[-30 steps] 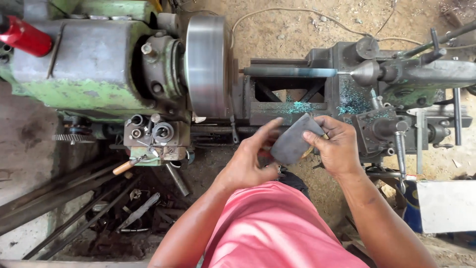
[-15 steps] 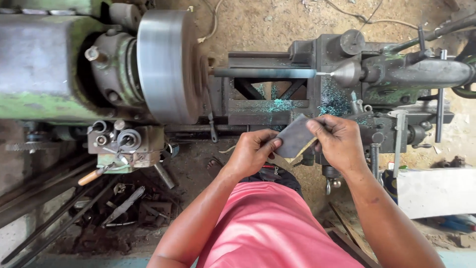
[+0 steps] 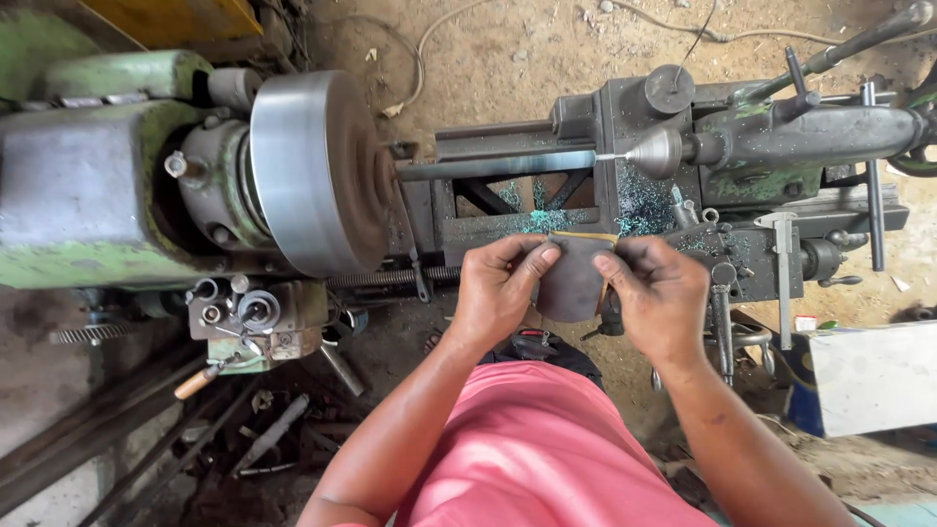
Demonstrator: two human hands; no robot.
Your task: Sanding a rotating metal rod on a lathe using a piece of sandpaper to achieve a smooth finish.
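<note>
I pinch a dark abrasive sheet (image 3: 571,285) between both hands — left hand (image 3: 498,293), right hand (image 3: 659,298), fingers closed on its side edges. Its long axis runs toward the lathe (image 3: 508,166) — top edge nearest the bed.

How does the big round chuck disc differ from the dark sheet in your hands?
The chuck disc is thick, round, shiny grey metal fixed on the lathe; the dark sheet is thin, flexible-looking, matte and roughly rectangular. The disc stands untouched, while the left hand and right hand pinch the sheet between them. Both are greyish.
</note>
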